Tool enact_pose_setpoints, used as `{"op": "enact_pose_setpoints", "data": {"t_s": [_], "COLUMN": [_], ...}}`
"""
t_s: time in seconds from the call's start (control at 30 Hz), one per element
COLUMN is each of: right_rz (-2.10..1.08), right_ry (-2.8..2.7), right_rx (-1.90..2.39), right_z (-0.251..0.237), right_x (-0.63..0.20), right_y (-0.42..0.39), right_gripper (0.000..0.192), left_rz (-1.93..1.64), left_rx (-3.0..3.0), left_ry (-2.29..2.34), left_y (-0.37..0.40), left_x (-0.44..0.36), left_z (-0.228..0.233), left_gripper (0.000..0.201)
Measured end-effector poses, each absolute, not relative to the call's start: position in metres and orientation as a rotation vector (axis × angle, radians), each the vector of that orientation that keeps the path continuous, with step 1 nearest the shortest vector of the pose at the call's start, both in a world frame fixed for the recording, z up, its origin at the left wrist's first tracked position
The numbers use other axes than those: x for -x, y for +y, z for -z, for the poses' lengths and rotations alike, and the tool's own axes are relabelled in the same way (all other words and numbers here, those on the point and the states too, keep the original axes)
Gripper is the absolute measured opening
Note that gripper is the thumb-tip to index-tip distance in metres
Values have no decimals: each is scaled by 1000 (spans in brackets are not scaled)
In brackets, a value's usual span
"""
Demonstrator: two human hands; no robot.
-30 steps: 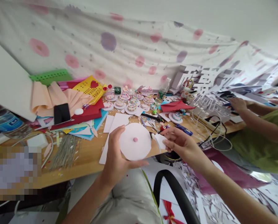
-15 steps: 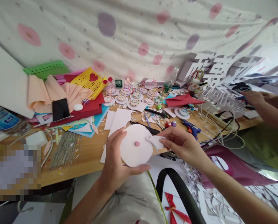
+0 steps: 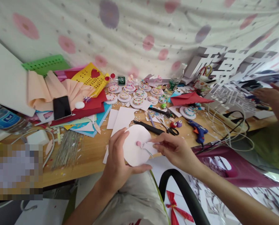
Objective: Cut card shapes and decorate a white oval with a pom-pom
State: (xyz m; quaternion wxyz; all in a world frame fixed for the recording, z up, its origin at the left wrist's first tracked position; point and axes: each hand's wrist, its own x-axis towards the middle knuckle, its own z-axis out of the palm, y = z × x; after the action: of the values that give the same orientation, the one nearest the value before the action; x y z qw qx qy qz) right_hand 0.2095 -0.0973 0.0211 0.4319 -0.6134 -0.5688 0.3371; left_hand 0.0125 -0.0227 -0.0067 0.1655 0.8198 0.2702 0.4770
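My left hand (image 3: 117, 162) is closed around the edge of a round white paper disc (image 3: 133, 153), held above the table's front edge. Near the middle of the disc's face sits a small pink dot (image 3: 138, 143). Between thumb and fingertips, my right hand (image 3: 179, 153) pinches a small white paper piece (image 3: 151, 146) over the disc's right side. From that piece a whitish tip reaches to the pink dot, and a thin bluish strand (image 3: 149, 152) hangs down. Whether the tip touches the dot is hard to tell.
Several decorated white discs (image 3: 138, 101) stand at the back. Scissors (image 3: 172, 130) and a blue glue gun (image 3: 199, 130) lie right of the disc. Coloured paper, a phone (image 3: 62, 107) and thin wires (image 3: 66, 150) lie left. Cables (image 3: 237, 140) and another person's hand (image 3: 267, 95) are at right.
My right hand has moved left with the paper piece, bringing its tip from the disc's right edge to the pink dot. The disc stays in my left hand. The view has shifted slightly.
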Motion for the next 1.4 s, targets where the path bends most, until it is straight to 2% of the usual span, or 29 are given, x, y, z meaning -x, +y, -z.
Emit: {"op": "enact_pose_setpoints", "data": {"t_s": [0.2,0.4,0.6,0.73,0.97,1.17,1.4], "right_rz": [-831,-904,-1188,-1213,-1019,-1013,-1146], "right_ry": [-1455,-1397,-1192,-1039,-969,-1189,-1219], "right_rx": [1508,1445,1316,1297,1396,1413,1384], "right_z": [-12,-3,-2,-13,-47,-36,-33], "right_x": [-208,-202,-210,-227,-261,-249,-228], "right_y": [-96,-92,-85,-85,-88,-81,-68], "right_gripper": [13,12,22,26,28,23,32], "left_rz": [-1267,-1167,-1007,-934,-940,-1000,-1057], "left_rx": [-2364,-2397,-2405,-2396,-2283,-2186,-2117], "left_ry": [801,780,773,804,885,802,750], "left_y": [-22,-21,-18,-13,-2,3,-3], "left_x": [-15,-17,-20,-18,-7,7,13], "left_z": [10,16,23,32,40,34,27], "left_gripper": [116,118,132,131,124,123,123]}}
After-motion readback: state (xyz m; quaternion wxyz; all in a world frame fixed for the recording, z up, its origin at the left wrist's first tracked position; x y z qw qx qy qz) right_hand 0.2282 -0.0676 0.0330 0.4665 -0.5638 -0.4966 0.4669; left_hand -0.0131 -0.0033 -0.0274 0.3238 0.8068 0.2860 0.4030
